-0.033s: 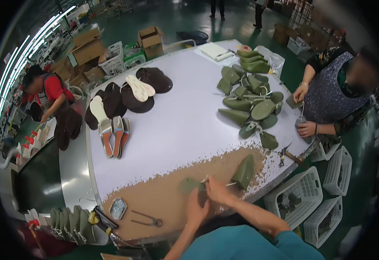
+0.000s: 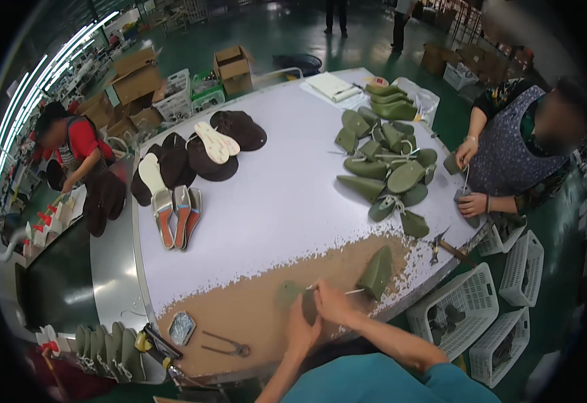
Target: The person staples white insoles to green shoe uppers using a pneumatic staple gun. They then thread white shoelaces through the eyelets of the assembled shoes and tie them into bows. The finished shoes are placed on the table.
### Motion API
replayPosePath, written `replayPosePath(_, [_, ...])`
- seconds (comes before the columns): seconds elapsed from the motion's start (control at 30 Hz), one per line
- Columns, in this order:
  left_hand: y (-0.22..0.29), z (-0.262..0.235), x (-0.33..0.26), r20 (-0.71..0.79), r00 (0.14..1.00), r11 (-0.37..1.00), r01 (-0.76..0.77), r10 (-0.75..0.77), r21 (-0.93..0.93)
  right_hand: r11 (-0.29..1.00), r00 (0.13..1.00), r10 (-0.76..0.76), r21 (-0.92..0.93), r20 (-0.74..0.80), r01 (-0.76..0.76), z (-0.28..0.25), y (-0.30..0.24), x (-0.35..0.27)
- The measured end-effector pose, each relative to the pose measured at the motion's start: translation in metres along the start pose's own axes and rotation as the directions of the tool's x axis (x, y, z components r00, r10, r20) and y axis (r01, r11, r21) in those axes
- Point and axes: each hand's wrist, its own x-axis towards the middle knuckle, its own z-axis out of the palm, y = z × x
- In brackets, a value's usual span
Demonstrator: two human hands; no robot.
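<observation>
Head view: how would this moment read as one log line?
left hand: holding shoe form | right hand: at the form, grip unclear | nearby: second form, white cord, pincers

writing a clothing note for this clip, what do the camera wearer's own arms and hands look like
The left hand and right hand are bare, with no gloves, and no watch or bracelet shows. The right sleeve is short and plain teal, with no marking visible; the left sleeve's edge can't be made out.
</observation>
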Motion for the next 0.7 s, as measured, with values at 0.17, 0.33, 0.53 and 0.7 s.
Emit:
replayPosePath(0.17, [0.024,-0.01,0.016,0.066,0.977,0.973,-0.194,0.203,-0.128,0.988,0.994,-0.064,0.148,0.085,0.051,-0.081,-0.118,-0.031])
replayPosePath(0.33, [0.02,-0.009,0.008,-0.199,0.977,0.903,-0.155,0.08,-0.399,0.924,0.979,-0.138,0.376,0.151,0.072,-0.142,-0.163,-0.053])
replayPosePath(0.53, [0.051,-0.058,0.037,-0.223,0.902,0.916,-0.394,0.369,-0.078,0.622,0.997,-0.015,0.781,0.082,-0.055,-0.151,-0.167,-0.058])
replayPosePath(0.7, [0.062,-0.036,0.056,-0.048,0.931,0.929,-0.355,0.361,0.107,0.29,0.991,0.127,0.954,0.044,-0.079,-0.146,-0.113,-0.054])
